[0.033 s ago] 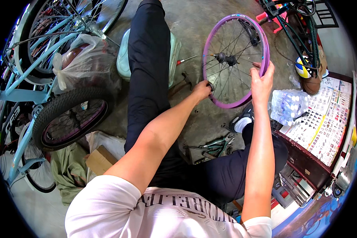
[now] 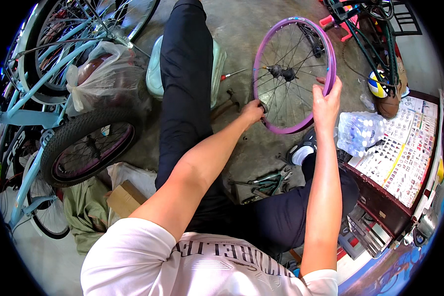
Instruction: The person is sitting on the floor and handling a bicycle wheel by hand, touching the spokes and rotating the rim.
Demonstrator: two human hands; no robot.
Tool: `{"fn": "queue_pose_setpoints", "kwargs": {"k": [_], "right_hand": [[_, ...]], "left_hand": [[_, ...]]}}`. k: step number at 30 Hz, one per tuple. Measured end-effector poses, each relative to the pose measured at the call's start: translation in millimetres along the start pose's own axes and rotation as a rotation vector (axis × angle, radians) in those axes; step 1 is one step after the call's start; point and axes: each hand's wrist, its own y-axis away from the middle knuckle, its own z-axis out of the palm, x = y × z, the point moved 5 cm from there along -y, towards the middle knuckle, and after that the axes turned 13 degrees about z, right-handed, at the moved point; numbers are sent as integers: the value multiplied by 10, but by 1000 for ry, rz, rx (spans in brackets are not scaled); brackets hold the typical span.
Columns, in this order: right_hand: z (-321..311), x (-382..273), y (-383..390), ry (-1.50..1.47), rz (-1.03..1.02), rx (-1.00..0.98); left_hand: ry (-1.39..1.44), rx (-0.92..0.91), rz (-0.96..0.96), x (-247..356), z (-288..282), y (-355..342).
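A bicycle wheel with a bare purple rim (image 2: 331, 56), dark spokes and a black hub (image 2: 282, 73) stands tilted in front of me, with no tyre on it. My right hand (image 2: 326, 106) is closed round the rim's right side, thumb on the near face. At the lower left of the rim, my left hand (image 2: 253, 112) is closed on a small dark round tool (image 2: 263, 107) pressed against the rim by the spokes; its exact kind is too small to tell. The left fingertips are partly hidden.
Pliers and other hand tools (image 2: 269, 185) lie on the floor near my foot, and a hammer (image 2: 227, 104) and a screwdriver (image 2: 232, 75) beyond my leg. At left are a tyred wheel (image 2: 89, 148) and a light-blue bicycle (image 2: 32, 106); at right, wrapped bottles (image 2: 360, 133) and a cabinet (image 2: 387, 209).
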Motion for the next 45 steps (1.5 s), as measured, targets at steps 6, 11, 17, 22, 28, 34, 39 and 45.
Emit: {"fn": "queue_pose_setpoints", "kwargs": {"k": [6, 11, 17, 22, 28, 34, 39, 45], "right_hand": [[-46, 121, 44, 72, 44, 28], [-105, 253, 47, 59, 68, 38], [-96, 336, 73, 77, 82, -1], [-35, 398, 68, 59, 150, -27], [13, 422, -8, -181, 258, -74], [-5, 359, 27, -254, 327, -85], [-23, 373, -18, -344, 327, -123], [-183, 172, -148, -339, 299, -143]], "left_hand": [[137, -99, 20, 453, 273, 234], [419, -224, 56, 1064, 566, 542], [918, -318, 110, 1675, 684, 799], [889, -145, 174, 1921, 398, 799], [587, 337, 145, 1821, -344, 175], [419, 211, 150, 1920, -881, 12], [300, 199, 252, 1984, -847, -9], [21, 131, 145, 1656, -700, -48]]}}
